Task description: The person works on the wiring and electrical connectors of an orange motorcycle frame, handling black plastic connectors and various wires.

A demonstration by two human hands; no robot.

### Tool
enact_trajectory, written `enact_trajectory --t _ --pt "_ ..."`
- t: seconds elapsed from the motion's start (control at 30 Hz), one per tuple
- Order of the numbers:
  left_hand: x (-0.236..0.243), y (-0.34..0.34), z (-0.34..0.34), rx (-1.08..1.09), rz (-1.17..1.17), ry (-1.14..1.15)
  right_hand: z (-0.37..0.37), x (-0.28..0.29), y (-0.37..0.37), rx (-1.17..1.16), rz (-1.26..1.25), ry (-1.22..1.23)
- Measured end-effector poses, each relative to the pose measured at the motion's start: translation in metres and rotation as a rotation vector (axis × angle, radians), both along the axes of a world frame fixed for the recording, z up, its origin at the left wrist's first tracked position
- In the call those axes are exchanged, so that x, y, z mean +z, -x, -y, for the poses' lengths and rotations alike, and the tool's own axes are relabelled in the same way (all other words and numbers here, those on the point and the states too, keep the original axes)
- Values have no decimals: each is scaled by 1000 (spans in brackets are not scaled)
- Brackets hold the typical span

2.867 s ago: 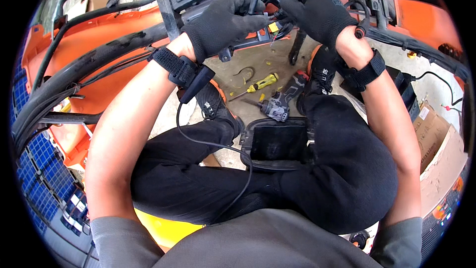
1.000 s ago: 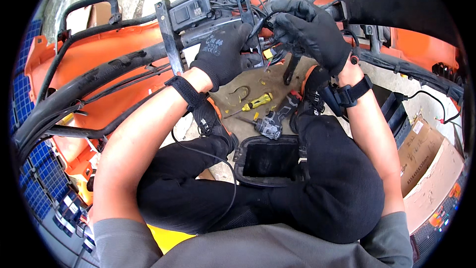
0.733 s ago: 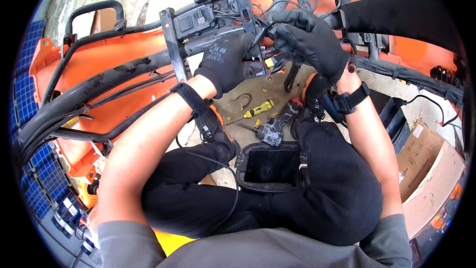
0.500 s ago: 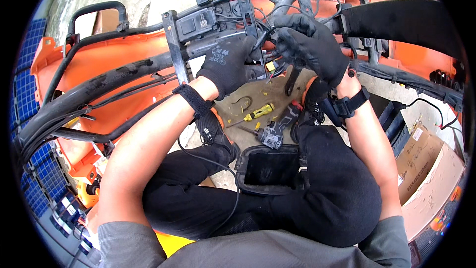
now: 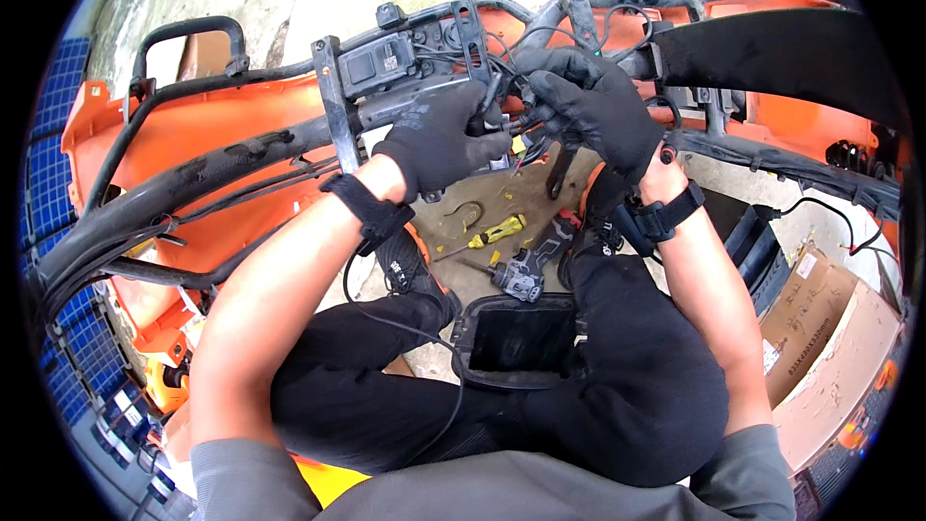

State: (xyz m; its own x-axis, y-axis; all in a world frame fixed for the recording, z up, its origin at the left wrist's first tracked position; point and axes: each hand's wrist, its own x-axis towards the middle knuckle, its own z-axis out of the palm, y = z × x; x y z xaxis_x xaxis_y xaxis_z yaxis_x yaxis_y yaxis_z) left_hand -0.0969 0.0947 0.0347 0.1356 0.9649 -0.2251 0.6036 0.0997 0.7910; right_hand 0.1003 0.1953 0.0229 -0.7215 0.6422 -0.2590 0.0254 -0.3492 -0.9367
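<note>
Both hands wear black gloves and meet at a bundle of black wires (image 5: pixel 509 77) on a black tubular vehicle frame (image 5: pixel 227 150). My left hand (image 5: pixel 439 140) is closed at the left side of the bundle, fingers around a thick black cable and the thumb pointing right. Just to the right, my right hand (image 5: pixel 590 114) pinches wires of the same bundle between curled fingers. The wire ends between the hands are partly hidden by the gloves. A small yellow connector (image 5: pixel 519 145) hangs below them. Beside the left hand, a black control box (image 5: pixel 378 65) is fixed to the frame.
On the ground between my feet lie a yellow screwdriver (image 5: pixel 499 232) and a grey cordless driver (image 5: pixel 526 272). An open black plastic box (image 5: pixel 516 376) sits between my legs. Orange body panels (image 5: pixel 231 217) flank the frame. A cardboard box (image 5: pixel 820 328) stands at the right.
The frame and ground things have shifted slightly in view. My right hand has moved a little left and its fingers are drawn closer to the left hand at the wires.
</note>
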Motion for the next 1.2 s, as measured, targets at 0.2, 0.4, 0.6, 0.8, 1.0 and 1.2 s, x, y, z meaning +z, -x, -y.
enact_trajectory --t 0.2,0.4,0.6,0.8,1.0,1.2 --pt "-4 11 7 116 330 40 0 0 0 5 52 -17" --pt "9 11 8 -6 250 77 5 2 4 -28 23 -51" --pt "5 17 8 -21 276 59 0 -3 5 -44 40 -26" --pt "4 46 -1 63 451 270 -2 -5 1 -105 36 -5" --pt "-1 56 -4 80 528 332 -1 -7 1 -144 -92 113" --pt "-10 62 -2 90 617 348 -8 -9 -6 -48 -114 58"
